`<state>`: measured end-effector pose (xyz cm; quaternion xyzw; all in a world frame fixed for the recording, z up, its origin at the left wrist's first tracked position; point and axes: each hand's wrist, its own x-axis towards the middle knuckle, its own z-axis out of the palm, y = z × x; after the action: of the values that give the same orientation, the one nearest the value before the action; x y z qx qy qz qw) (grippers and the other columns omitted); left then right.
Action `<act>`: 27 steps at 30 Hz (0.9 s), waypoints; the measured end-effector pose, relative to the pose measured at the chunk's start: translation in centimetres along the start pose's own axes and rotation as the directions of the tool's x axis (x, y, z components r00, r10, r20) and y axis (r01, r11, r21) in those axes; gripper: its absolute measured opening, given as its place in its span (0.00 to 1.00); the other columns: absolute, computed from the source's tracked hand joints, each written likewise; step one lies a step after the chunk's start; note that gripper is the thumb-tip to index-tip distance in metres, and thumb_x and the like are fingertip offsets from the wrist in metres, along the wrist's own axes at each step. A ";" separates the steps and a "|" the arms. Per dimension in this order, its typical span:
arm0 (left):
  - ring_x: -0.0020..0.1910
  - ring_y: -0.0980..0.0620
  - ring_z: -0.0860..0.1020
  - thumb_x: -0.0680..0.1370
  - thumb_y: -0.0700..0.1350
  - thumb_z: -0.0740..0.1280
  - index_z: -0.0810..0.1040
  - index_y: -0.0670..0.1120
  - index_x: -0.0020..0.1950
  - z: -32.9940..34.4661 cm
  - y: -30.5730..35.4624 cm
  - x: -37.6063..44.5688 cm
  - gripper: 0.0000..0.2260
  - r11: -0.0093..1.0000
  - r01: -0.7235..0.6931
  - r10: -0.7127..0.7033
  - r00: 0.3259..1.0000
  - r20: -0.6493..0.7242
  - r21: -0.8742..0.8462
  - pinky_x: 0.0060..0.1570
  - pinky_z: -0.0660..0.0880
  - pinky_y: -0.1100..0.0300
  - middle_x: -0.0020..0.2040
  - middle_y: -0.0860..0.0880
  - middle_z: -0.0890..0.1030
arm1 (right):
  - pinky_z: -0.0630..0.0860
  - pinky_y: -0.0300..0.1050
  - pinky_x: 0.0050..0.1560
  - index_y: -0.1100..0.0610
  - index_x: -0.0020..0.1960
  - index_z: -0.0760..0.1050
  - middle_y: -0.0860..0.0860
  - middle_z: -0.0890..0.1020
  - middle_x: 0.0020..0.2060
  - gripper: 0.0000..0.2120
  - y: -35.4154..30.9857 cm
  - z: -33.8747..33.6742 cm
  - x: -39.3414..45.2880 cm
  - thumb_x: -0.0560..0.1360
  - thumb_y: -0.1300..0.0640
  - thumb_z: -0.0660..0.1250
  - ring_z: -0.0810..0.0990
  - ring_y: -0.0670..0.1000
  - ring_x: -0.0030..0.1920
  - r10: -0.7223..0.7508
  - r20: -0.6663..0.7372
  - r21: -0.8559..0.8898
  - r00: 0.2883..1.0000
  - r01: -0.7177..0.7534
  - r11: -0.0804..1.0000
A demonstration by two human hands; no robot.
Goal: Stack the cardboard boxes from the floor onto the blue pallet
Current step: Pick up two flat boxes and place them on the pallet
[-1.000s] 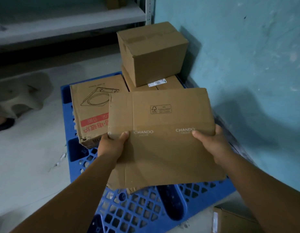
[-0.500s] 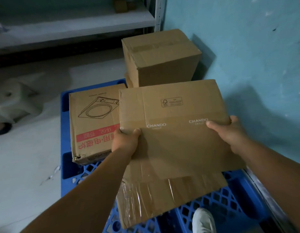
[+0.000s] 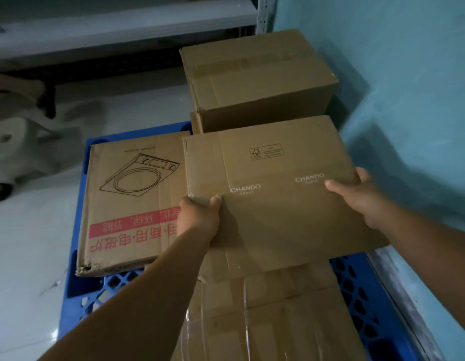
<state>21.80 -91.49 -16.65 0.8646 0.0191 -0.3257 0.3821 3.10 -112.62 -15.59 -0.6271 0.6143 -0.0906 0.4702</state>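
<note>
CHANDO box [image 3: 273, 194]: held above the blue pallet [image 3: 356, 290], centre of view. Left hand [image 3: 198, 217] grip closed on its near-left edge, thumb on top; right hand [image 3: 356, 194] grip closed on its right edge. Printed cooker box [image 3: 132, 204] at 9 o'clock, plain stacked box [image 3: 257, 79] at 12 o'clock, taped box [image 3: 265, 316] at 6 o'clock.

held box: brown cardboard box printed CHANDO [image 3: 273, 194], tilted, above the taped one
flat box: wide brown carton with a cooker drawing and red strip [image 3: 132, 204], lying flat on the pallet's left
back stack: plain brown taped box [image 3: 257, 76] on top of another
pallet: blue plastic grid pallet [image 3: 361, 290]
</note>
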 end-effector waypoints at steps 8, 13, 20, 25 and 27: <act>0.50 0.44 0.73 0.77 0.57 0.66 0.65 0.46 0.69 2.5 1.5 2.5 0.26 1.000 0.022 -0.022 0.998 -0.056 0.004 0.53 0.74 0.51 0.52 0.46 0.73 | 0.68 0.58 0.61 0.51 0.72 0.62 0.54 0.73 0.65 0.31 0.0 0.7 4.5 0.74 0.47 0.70 0.72 0.60 0.64 0.031 0.047 -0.071 0.998 -0.028 0.997; 0.54 0.42 0.75 0.77 0.56 0.66 0.65 0.47 0.70 2.7 1.0 3.9 0.25 0.999 0.035 -0.036 0.996 -0.080 -0.008 0.58 0.74 0.47 0.54 0.45 0.74 | 0.68 0.53 0.56 0.51 0.74 0.59 0.54 0.71 0.67 0.33 -0.7 1.9 5.8 0.75 0.47 0.69 0.71 0.60 0.64 0.010 0.072 -0.093 0.997 -0.003 0.996; 0.51 0.45 0.74 0.77 0.55 0.67 0.67 0.47 0.68 2.8 0.9 4.5 0.23 0.998 0.024 -0.030 0.994 -0.101 -0.056 0.56 0.74 0.49 0.54 0.46 0.75 | 0.67 0.58 0.64 0.49 0.78 0.51 0.53 0.68 0.71 0.39 -0.7 2.6 6.6 0.74 0.45 0.69 0.69 0.59 0.68 0.018 0.054 -0.129 0.998 -0.011 0.992; 0.54 0.43 0.75 0.77 0.55 0.67 0.64 0.47 0.70 2.6 1.3 4.1 0.26 0.999 0.018 -0.021 0.997 -0.077 -0.043 0.58 0.74 0.47 0.60 0.44 0.75 | 0.66 0.64 0.66 0.49 0.77 0.50 0.54 0.65 0.73 0.42 -0.8 2.9 6.0 0.72 0.38 0.66 0.68 0.62 0.69 0.025 0.000 -0.239 1.000 -0.024 0.971; 0.60 0.40 0.74 0.75 0.57 0.68 0.61 0.47 0.73 2.5 1.3 3.9 0.31 0.999 0.002 -0.005 0.998 -0.063 -0.036 0.61 0.73 0.45 0.65 0.43 0.73 | 0.64 0.66 0.67 0.50 0.76 0.52 0.54 0.63 0.74 0.44 -0.7 3.4 5.0 0.69 0.34 0.66 0.66 0.61 0.71 -0.008 -0.058 -0.285 0.998 -0.009 0.958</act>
<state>23.85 -94.90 -19.24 0.8674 0.0384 -0.2986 0.3962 7.03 -115.44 -19.26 -0.6854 0.6346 -0.0194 0.3566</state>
